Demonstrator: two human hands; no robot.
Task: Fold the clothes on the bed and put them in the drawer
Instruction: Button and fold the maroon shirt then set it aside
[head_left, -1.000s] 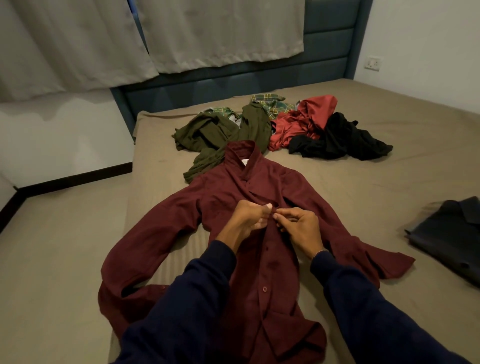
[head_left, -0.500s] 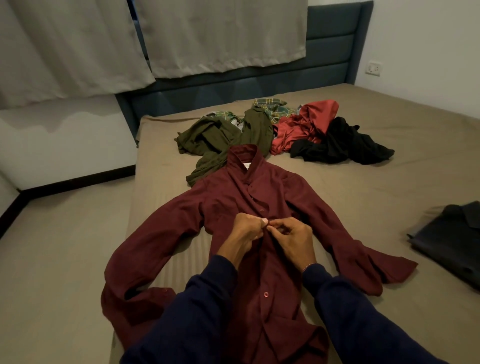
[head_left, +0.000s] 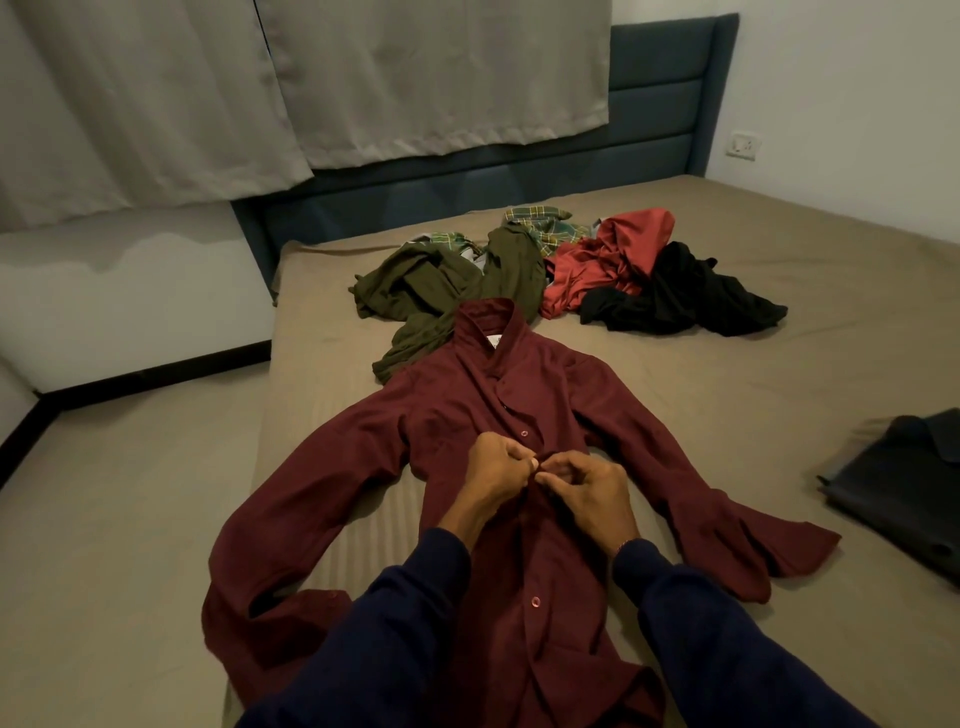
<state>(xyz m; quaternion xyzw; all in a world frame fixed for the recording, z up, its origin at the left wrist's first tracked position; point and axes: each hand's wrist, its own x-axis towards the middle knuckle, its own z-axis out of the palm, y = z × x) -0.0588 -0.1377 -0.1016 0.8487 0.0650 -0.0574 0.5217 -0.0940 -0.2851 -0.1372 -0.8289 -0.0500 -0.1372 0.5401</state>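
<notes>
1. Maroon shirt (head_left: 457, 447) lies face up on the bed (head_left: 779, 415), collar toward the headboard (head_left: 654, 119), both sleeves spread out to the sides. Left sleeve doubles back on itself near the mattress edge; right cuff ends flat on the sheet.
2. Left hand (head_left: 498, 470) and right hand (head_left: 587, 486) meet at the shirt's front placket, mid-chest. Fingers of both are curled and pinch the fabric edge there, fingertips nearly touching. Whether a button sits between them cannot be told.
3. One button shows just above the hands, another lower down the placket. Front looks closed above the hands.
4. Both forearms in dark navy sleeves (head_left: 415, 623), reaching in from the bottom of the view.
5. Unfolded pile beyond the collar: olive green garment (head_left: 441, 291) touching the collar area, green plaid piece (head_left: 545, 221) behind it, red garment (head_left: 608, 260) to the right, black garment (head_left: 685, 296) overlapping the red one's right side.
6. Dark folded garment (head_left: 904, 483) lies well apart on the right side of the bed, partly cut off by the frame edge.
7. Grey curtains (head_left: 363, 78) hang over the headboard. Wall socket (head_left: 743, 145) on the right wall. Floor (head_left: 104, 519) to the left of the bed.
</notes>
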